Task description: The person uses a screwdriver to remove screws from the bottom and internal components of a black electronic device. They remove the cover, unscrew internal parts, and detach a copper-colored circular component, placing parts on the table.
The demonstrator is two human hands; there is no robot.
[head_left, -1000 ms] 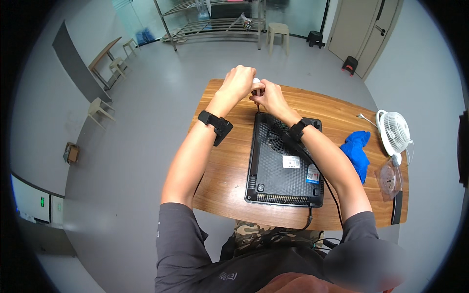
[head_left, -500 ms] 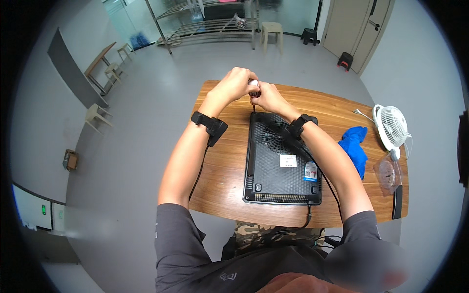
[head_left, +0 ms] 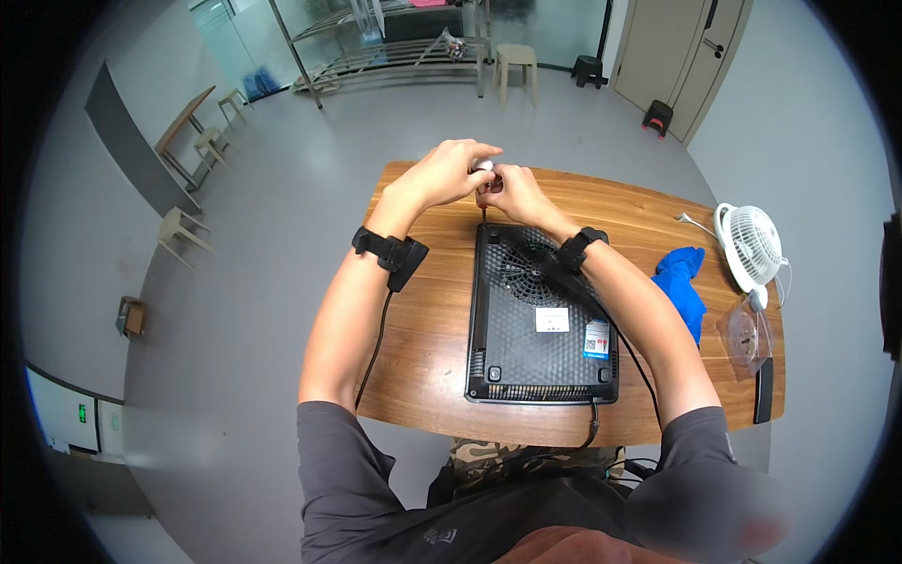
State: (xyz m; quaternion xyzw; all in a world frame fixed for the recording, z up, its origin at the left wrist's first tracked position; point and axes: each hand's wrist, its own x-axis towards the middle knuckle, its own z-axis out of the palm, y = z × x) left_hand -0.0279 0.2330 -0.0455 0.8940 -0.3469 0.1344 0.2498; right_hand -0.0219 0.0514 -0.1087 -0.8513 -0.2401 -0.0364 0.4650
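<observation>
A black, ribbed appliance resembling an upturned induction cooker point(head_left: 512, 324) lies on the wooden table point(head_left: 413, 338), its fan grille facing up. Beyond its far left corner, my right hand point(head_left: 517, 195) is closed around what looks like a screwdriver point(head_left: 484, 166) held upright. Its pale top shows between my hands, and its thin dark shaft points down toward that corner; the tip is not clear. My left hand point(head_left: 454, 172) is beside the top, index finger stretched out over it and thumb apart from it. Whether the left fingers touch the top is hard to see.
At the table's right are a blue cloth point(head_left: 680, 282), a white fan point(head_left: 752, 246), a clear plastic piece point(head_left: 747, 343) and a black bar-shaped object point(head_left: 763, 390). The cooker's cord point(head_left: 594, 423) drops over the near edge. Cables run from both wristbands.
My left fingers have loosened from a curl around the screwdriver's top, with the index finger now straightened. The right hand still grips it. The whole view has shifted slightly.
</observation>
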